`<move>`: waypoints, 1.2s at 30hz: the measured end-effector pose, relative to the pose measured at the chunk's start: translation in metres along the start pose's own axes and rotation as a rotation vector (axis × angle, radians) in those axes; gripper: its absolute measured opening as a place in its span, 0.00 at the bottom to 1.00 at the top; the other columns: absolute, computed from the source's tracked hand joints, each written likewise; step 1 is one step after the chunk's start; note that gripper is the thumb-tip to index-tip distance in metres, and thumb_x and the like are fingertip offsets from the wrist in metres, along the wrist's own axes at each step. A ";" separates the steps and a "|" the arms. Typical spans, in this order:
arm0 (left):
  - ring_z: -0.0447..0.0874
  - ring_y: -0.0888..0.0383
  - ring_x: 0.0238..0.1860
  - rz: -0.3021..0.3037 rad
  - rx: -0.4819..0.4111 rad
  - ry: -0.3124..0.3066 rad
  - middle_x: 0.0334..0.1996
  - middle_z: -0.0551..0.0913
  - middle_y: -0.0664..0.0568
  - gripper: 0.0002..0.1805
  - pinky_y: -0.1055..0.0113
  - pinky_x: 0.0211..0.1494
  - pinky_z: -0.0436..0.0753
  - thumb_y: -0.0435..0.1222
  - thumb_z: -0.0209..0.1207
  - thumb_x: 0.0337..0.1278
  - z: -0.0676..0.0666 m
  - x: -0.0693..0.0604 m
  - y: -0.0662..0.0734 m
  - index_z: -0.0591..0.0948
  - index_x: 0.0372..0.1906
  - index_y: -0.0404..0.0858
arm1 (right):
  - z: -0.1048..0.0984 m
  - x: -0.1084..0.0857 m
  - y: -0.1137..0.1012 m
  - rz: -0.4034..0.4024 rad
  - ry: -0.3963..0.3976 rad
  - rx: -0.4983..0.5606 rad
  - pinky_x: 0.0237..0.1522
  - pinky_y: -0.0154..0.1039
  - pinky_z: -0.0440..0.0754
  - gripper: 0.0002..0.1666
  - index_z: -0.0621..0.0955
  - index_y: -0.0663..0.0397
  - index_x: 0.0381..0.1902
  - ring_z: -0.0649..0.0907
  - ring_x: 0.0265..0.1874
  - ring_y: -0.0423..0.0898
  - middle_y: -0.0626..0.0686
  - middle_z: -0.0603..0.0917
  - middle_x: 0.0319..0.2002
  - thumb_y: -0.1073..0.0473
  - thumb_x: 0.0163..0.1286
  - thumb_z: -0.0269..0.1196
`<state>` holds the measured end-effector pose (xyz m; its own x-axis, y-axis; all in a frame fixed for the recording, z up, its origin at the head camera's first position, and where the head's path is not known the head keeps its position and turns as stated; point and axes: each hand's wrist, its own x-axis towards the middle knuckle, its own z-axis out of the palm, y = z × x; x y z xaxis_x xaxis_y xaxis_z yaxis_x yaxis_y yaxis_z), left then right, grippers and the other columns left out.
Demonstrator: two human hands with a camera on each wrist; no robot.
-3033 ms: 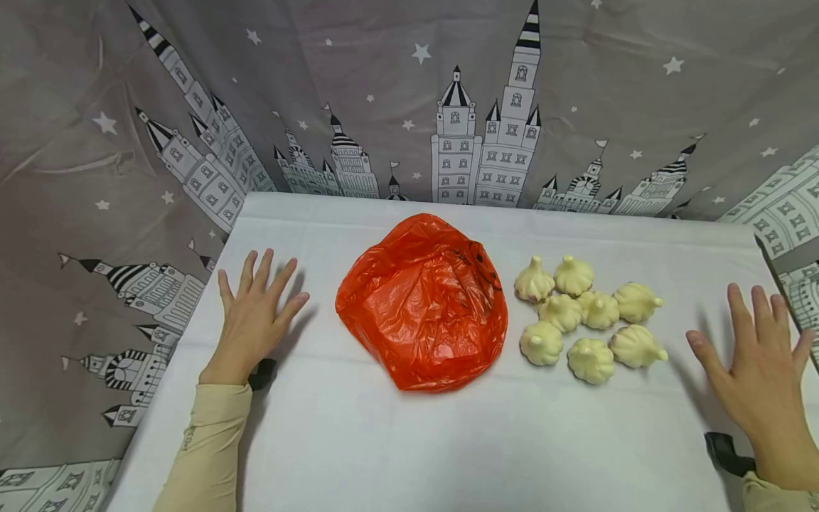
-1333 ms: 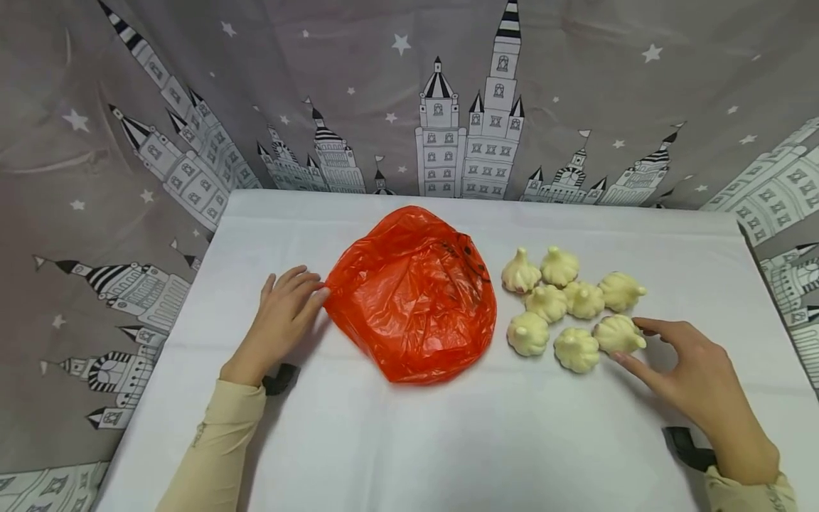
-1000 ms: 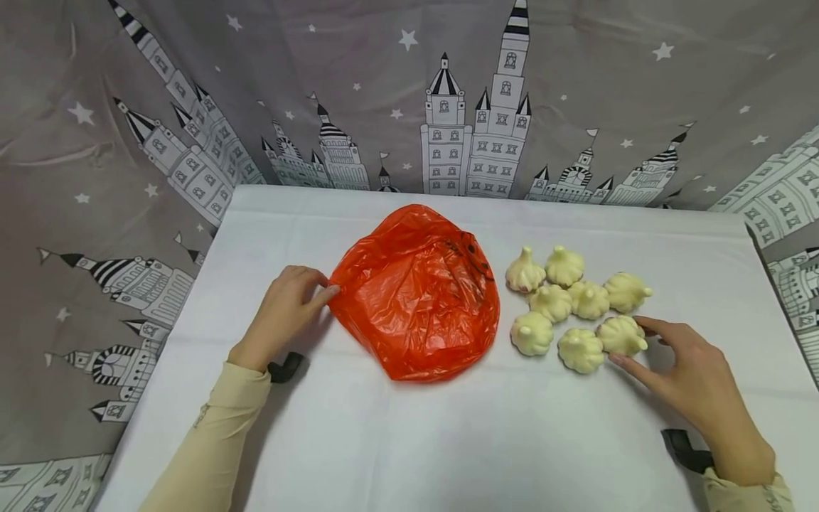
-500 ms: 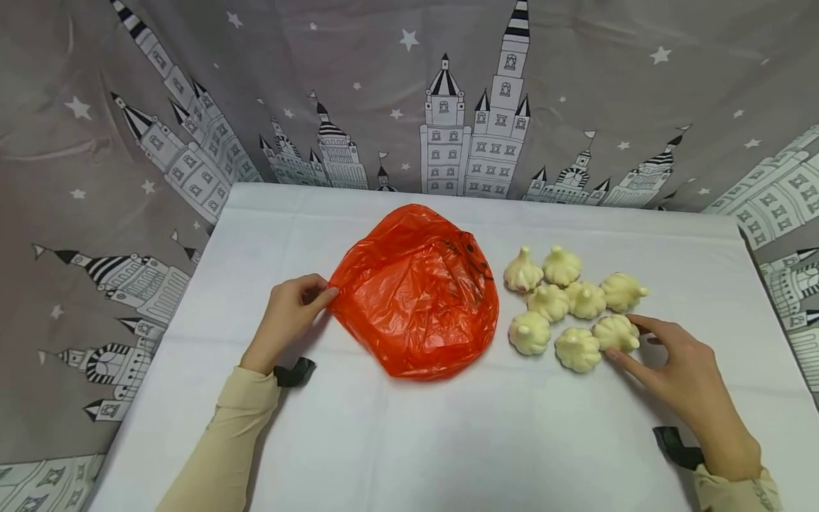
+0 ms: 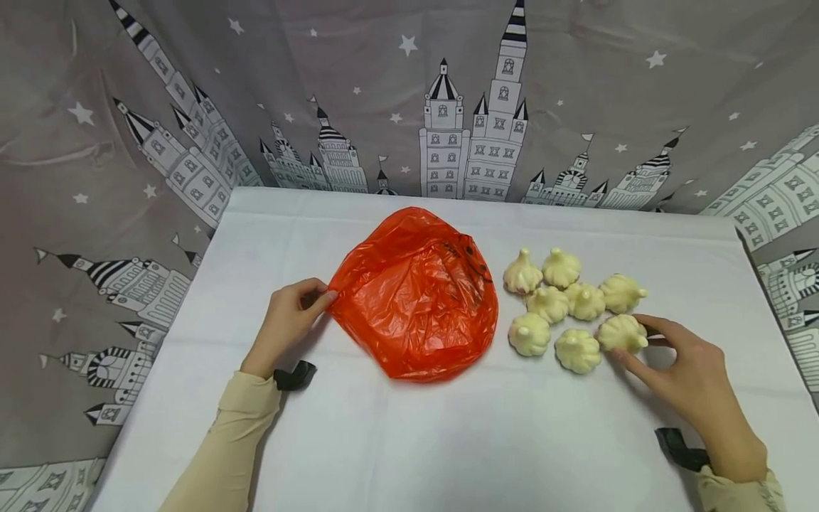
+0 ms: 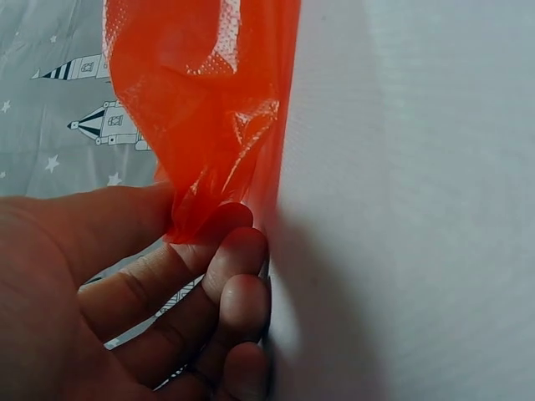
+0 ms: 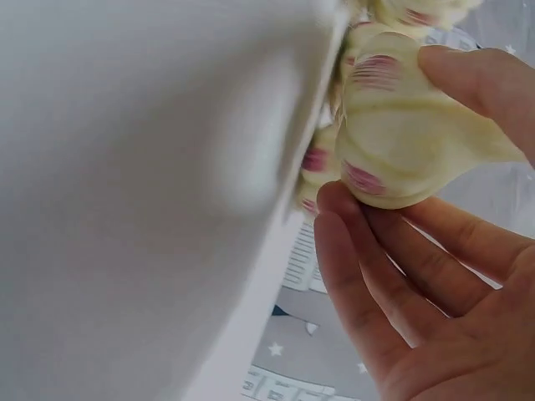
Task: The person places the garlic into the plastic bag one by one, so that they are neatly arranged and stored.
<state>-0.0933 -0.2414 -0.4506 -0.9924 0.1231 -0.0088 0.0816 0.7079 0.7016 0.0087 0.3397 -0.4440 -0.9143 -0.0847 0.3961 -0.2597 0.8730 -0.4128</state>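
A red plastic bag [image 5: 416, 299] lies spread on the white table. My left hand [image 5: 288, 320] pinches its left edge between thumb and forefinger; the left wrist view shows the bag [image 6: 201, 109] gathered at the fingertips of that hand [image 6: 142, 284]. At the right, my right hand [image 5: 694, 370] holds a pale garlic bulb [image 5: 623, 333] between thumb and fingers. In the right wrist view the bulb [image 7: 401, 134], with pink patches, sits between the thumb and fingers of the hand [image 7: 451, 292]. The other bulbs [image 5: 578, 350] lie close by on its left.
Several more garlic bulbs [image 5: 561, 268] form a loose cluster between the bag and my right hand. The white-covered table [image 5: 448, 448] ends at the back and sides against a grey curtain [image 5: 358, 43] printed with castles and stars.
Both hands came in from the table's sides: the left took hold of the bag's edge, the right closed on a bulb. Since half a second ago that bulb has shifted slightly right.
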 end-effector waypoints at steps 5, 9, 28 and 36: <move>0.81 0.52 0.37 -0.001 0.005 0.004 0.38 0.88 0.46 0.10 0.66 0.44 0.78 0.40 0.64 0.74 0.002 0.000 0.000 0.87 0.45 0.37 | -0.015 0.008 -0.005 -0.015 0.059 0.042 0.43 0.16 0.72 0.41 0.87 0.58 0.56 0.69 0.47 0.06 0.60 0.90 0.44 0.61 0.39 0.85; 0.78 0.52 0.35 0.004 0.007 0.010 0.36 0.87 0.47 0.09 0.66 0.41 0.77 0.40 0.64 0.74 0.003 0.001 -0.001 0.87 0.44 0.37 | -0.029 0.021 -0.009 -0.042 0.089 0.020 0.36 0.18 0.70 0.38 0.87 0.58 0.56 0.67 0.47 0.04 0.62 0.90 0.44 0.59 0.42 0.82; 0.77 0.52 0.35 0.004 0.009 0.024 0.34 0.86 0.46 0.08 0.68 0.40 0.76 0.38 0.64 0.73 0.002 -0.001 -0.003 0.87 0.43 0.37 | -0.063 0.060 -0.029 -0.056 0.162 0.026 0.38 0.13 0.63 0.36 0.87 0.61 0.56 0.69 0.46 0.04 0.66 0.90 0.42 0.58 0.46 0.81; 0.77 0.52 0.34 0.021 0.009 0.022 0.34 0.86 0.47 0.08 0.68 0.39 0.76 0.38 0.64 0.73 0.003 0.000 -0.001 0.87 0.43 0.37 | -0.055 0.063 -0.033 -0.047 0.137 0.009 0.27 0.21 0.60 0.36 0.88 0.58 0.55 0.68 0.44 0.03 0.62 0.91 0.41 0.58 0.43 0.82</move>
<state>-0.0936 -0.2396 -0.4537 -0.9923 0.1224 0.0213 0.1027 0.7114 0.6952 -0.0235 0.3314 -0.3602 -0.8499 -0.0585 0.5236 -0.3049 0.8651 -0.3983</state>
